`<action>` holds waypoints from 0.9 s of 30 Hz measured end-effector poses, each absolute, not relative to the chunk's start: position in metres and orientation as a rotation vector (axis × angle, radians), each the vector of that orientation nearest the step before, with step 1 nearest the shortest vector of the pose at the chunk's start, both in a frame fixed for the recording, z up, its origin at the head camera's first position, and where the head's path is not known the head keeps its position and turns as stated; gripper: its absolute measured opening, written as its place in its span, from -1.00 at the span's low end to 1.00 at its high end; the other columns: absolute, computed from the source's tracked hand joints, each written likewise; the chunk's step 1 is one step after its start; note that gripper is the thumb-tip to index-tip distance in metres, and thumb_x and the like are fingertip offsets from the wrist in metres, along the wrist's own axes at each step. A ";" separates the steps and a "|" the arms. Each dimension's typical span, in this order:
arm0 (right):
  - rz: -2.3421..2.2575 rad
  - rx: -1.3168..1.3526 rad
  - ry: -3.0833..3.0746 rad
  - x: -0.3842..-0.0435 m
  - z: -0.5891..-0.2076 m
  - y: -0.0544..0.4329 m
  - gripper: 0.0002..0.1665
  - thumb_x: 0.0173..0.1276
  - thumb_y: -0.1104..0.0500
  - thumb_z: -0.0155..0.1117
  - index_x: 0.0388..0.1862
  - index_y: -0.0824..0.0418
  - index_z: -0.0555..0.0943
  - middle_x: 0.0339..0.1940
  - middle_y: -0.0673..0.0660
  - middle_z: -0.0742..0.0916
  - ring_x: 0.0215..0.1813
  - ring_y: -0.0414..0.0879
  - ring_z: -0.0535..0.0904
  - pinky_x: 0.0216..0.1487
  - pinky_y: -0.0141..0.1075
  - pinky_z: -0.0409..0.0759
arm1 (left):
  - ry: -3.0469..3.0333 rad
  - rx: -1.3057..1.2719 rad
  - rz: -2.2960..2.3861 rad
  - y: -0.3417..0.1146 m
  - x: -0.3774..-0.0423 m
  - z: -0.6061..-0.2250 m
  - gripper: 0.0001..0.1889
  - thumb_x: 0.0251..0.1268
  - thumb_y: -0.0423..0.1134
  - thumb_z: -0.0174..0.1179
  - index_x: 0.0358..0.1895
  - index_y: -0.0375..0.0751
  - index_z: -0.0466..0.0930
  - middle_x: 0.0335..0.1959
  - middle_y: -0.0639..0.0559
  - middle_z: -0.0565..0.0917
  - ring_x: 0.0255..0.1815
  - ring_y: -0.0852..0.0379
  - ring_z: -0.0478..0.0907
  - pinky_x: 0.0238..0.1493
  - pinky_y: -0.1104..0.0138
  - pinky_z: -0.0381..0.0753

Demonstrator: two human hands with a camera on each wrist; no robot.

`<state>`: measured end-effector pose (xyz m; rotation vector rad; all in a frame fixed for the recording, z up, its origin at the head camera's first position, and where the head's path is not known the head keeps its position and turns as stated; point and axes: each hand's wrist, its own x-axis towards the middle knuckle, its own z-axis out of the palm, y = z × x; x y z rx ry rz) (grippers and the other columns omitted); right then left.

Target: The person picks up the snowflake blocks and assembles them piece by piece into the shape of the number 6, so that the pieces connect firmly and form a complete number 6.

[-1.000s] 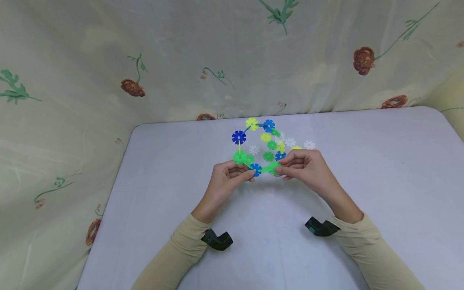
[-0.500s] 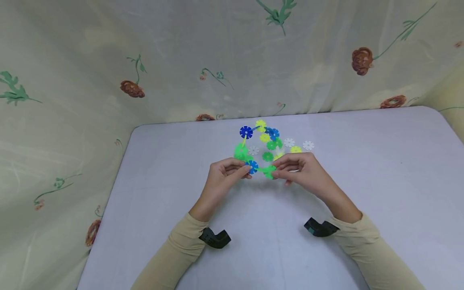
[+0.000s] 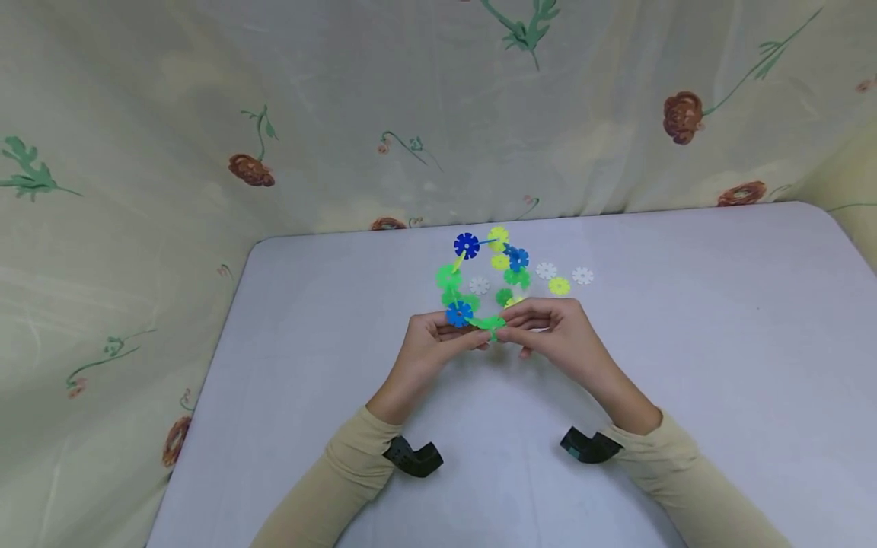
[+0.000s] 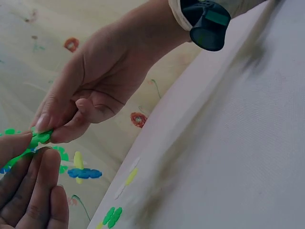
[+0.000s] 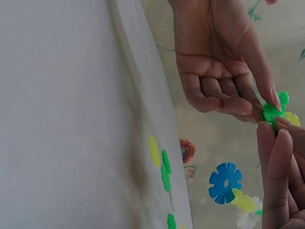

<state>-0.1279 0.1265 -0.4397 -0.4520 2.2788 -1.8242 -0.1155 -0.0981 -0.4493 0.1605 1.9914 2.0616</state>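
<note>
A curved chain of interlocking snowflake discs (image 3: 467, 245), in green, blue and yellow, is held up above the table. My left hand (image 3: 428, 350) pinches its near part beside a blue disc (image 3: 459, 313). My right hand (image 3: 555, 327) pinches a green disc (image 3: 489, 323) at the same part, and the fingertips of both hands nearly meet there. Farther along the chain, a blue disc (image 5: 225, 183) joined to a yellow one shows in the right wrist view. Fingers cover part of the chain, so I cannot tell whether it forms a closed ring.
Loose discs lie on the white-covered table (image 3: 685, 365) beyond the hands, among them a yellow disc (image 3: 559, 285) and white discs (image 3: 582, 275). A flowered curtain (image 3: 438, 91) hangs behind the table. Both sleeved wrists wear a black device (image 3: 414, 457).
My hands have come closer together, the right one moving left. My left thumb has shifted from the blue disc toward the green ones. The chain has turned and its far part has shifted.
</note>
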 end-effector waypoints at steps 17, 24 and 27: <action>-1.628 -0.633 2.352 -0.145 -0.434 0.153 -0.65 0.37 0.15 0.48 0.10 0.23 0.74 -0.06 0.15 0.84 -0.12 0.01 0.81 -0.25 -0.10 0.81 | 1.976 0.112 2.130 -0.097 -0.116 -0.450 -0.83 0.27 -0.34 0.44 -0.19 -0.40 0.74 -0.41 -0.02 0.83 -0.20 -0.24 0.82 0.00 0.25 0.76; -1.466 -0.341 2.601 -0.174 -0.436 0.195 -0.60 0.42 0.08 0.44 0.12 0.29 0.72 -0.05 0.24 0.83 -0.17 -0.28 0.76 -0.25 -0.26 0.79 | 1.974 0.093 2.118 -0.097 -0.116 -0.449 -0.83 0.27 -0.35 0.43 -0.18 -0.40 0.72 -0.40 0.01 0.82 -0.10 -0.45 0.74 0.03 0.25 0.76; -1.323 -0.207 2.713 -0.188 -0.440 0.206 -0.59 0.42 0.10 0.45 0.14 0.30 0.70 -0.02 0.32 0.81 -0.21 -0.29 0.72 -0.30 -0.40 0.73 | 1.974 0.087 2.116 -0.098 -0.116 -0.449 -0.84 0.28 -0.35 0.42 -0.19 -0.40 0.72 -0.40 0.00 0.82 -0.13 -0.38 0.77 0.03 0.25 0.77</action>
